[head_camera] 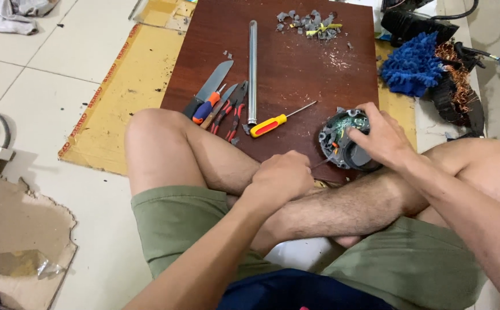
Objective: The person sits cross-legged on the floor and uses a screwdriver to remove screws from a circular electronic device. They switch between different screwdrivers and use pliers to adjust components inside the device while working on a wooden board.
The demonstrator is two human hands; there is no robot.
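The person sits cross-legged on the tiled floor [60, 51], with a dark red-brown board [296, 69] as the work surface in front of the knees. The right hand [383, 138] rests on a round grey device [342, 140] with a green circuit board showing inside; its fingers are spread and curled over the device's top and right side, holding it at the near right corner of the board, against the shin. The left hand [281, 175] is closed in a fist around the handle of a thin tool [323, 163], whose metal shaft points right, with its tip at the lower left edge of the device; the handle itself is hidden in the fist. Just left of the device lies a screwdriver with a yellow and red handle [268, 126], its shaft angled up to the right. Further left, a long metal tube [253, 72] lies lengthwise on the board, and beside it are red-handled pliers [232, 112], a screwdriver with an orange and blue handle [207, 109] and a knife with a broad grey blade [212, 83], all close together near the left knee. At the far edge of the board sits a heap of small grey scraps [310, 24]. A flattened cardboard sheet [123, 92] lies under the board. To the right of the board are a blue fuzzy cloth [413, 66] and a tangle of copper wire [456, 72] among black parts.
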